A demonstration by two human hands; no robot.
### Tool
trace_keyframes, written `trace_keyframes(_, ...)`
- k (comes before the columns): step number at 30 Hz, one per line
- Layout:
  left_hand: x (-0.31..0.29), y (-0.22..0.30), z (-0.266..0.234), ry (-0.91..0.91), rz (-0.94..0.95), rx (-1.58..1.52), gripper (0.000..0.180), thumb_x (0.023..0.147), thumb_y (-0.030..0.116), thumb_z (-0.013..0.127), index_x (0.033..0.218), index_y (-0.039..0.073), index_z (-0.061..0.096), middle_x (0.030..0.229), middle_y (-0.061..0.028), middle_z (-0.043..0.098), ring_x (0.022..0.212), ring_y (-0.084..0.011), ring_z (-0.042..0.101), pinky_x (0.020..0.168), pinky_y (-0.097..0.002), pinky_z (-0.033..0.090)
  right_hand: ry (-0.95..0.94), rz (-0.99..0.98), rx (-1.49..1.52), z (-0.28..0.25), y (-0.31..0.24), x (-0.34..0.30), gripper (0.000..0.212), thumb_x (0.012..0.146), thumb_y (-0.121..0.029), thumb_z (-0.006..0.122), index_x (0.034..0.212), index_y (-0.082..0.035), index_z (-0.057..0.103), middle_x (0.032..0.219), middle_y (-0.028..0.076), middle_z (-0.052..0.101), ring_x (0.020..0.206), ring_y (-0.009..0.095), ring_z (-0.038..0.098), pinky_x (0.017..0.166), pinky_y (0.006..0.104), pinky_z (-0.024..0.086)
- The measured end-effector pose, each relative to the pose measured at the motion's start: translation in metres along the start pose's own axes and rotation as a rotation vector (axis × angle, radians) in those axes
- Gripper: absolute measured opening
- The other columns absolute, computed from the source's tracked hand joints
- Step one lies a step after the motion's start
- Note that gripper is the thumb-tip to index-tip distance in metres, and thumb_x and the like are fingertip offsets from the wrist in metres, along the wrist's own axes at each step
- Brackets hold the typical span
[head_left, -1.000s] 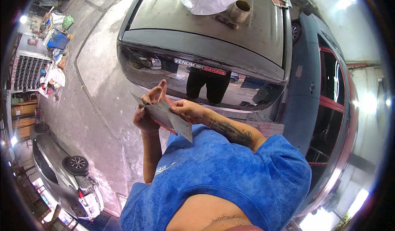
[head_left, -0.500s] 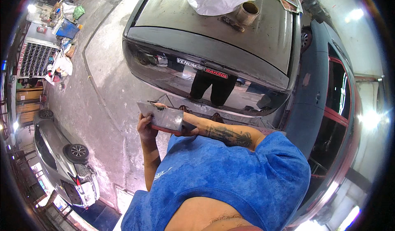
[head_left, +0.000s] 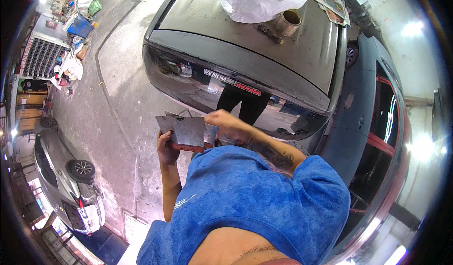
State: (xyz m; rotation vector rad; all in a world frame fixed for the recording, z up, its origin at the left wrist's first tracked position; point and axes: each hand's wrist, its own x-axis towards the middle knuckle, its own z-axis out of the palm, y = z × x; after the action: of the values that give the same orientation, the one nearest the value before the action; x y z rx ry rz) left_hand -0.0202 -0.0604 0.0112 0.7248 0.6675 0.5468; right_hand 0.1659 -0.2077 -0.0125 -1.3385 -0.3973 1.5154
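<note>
My left hand [head_left: 166, 147] grips a broad grey metal blade [head_left: 183, 130] by its lower left edge. The blade looks like a putty spreader with a reddish strip along the bottom, and a dark smear shows at its top edge. Beside its right edge is a smaller bluish-grey plate [head_left: 211, 134]; whether it is a separate piece, I cannot tell. My right hand [head_left: 222, 119] is just above that plate, fingers curled and slightly blurred. What it holds, if anything, is hidden. Both hands are in front of a car's dark rear window [head_left: 188, 83].
On the grey car roof [head_left: 203, 10] lie a white plastic bag [head_left: 257, 3], an open tin [head_left: 288, 23], a dark block [head_left: 270, 33] and newspaper [head_left: 329, 1]. A blue-grey car [head_left: 351, 109] stands close on the right, a silver car [head_left: 61, 166] far left.
My right hand has come out from behind the blade and moved up to its upper right. The smaller plate shows more now. My left hand still holds the blade in nearly the same place.
</note>
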Motion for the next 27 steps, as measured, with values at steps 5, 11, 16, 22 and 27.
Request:
trace_keyframes(5, -0.009, 0.01, -0.031, 0.025, 0.028, -0.116, 0.041, 0.078, 0.014, 0.056, 0.117, 0.0, 0.055, 0.107, -0.0111, 0.063, 0.098, -0.0247, 0.062, 0.087, -0.0362, 0.051, 0.59, -0.353, 0.045, -0.111, -0.033, 0.004, 0.023, 0.092, -0.024, 0.058, 0.101, -0.003, 0.064, 0.084, 0.008, 0.067, 0.063, 0.013, 0.06, 0.052, 0.0235, 0.047)
trace_keyframes(11, -0.024, 0.01, -0.065, 0.084, 0.107, -0.22, 0.032, 0.082, 0.011, 0.051, 0.112, 0.003, 0.057, 0.107, -0.0111, 0.064, 0.095, -0.0246, 0.064, 0.084, -0.0351, 0.052, 0.922, -0.504, 0.096, -0.182, -0.055, -0.02, 0.023, 0.091, -0.028, 0.062, 0.094, -0.005, 0.066, 0.078, 0.003, 0.066, 0.059, 0.009, 0.057, 0.052, 0.0228, 0.042)
trace_keyframes(16, -0.023, -0.022, -0.091, -0.089, 0.772, 0.299, 0.027, 0.083, 0.01, 0.065, 0.109, 0.004, 0.058, 0.11, -0.0104, 0.061, 0.102, -0.0221, 0.059, 0.091, -0.0351, 0.047, 0.918, -0.466, -0.123, -0.173, -0.035, -0.03, 0.025, 0.09, -0.029, 0.064, 0.092, -0.003, 0.065, 0.077, 0.0, 0.061, 0.063, 0.007, 0.051, 0.053, 0.0223, 0.04)
trace_keyframes(22, -0.025, -0.018, -0.052, -0.04, 0.215, -0.248, 0.033, 0.085, 0.015, 0.059, 0.115, 0.003, 0.057, 0.113, -0.0129, 0.061, 0.103, -0.0251, 0.06, 0.094, -0.0391, 0.048, 0.814, -0.335, -0.015, -0.145, 0.011, -0.034, 0.022, 0.093, -0.025, 0.061, 0.092, -0.003, 0.064, 0.068, 0.001, 0.059, 0.049, 0.006, 0.049, 0.042, 0.0195, 0.035)
trace_keyframes(27, -0.027, -0.01, -0.024, 0.015, 0.044, -0.274, 0.03, 0.084, 0.013, 0.056, 0.113, 0.003, 0.059, 0.108, -0.0122, 0.064, 0.097, -0.0251, 0.063, 0.09, -0.04, 0.05, 0.67, -0.278, -0.062, -0.14, 0.061, -0.049, 0.025, 0.092, -0.027, 0.061, 0.093, -0.002, 0.066, 0.069, 0.003, 0.061, 0.052, 0.008, 0.053, 0.043, 0.0207, 0.037)
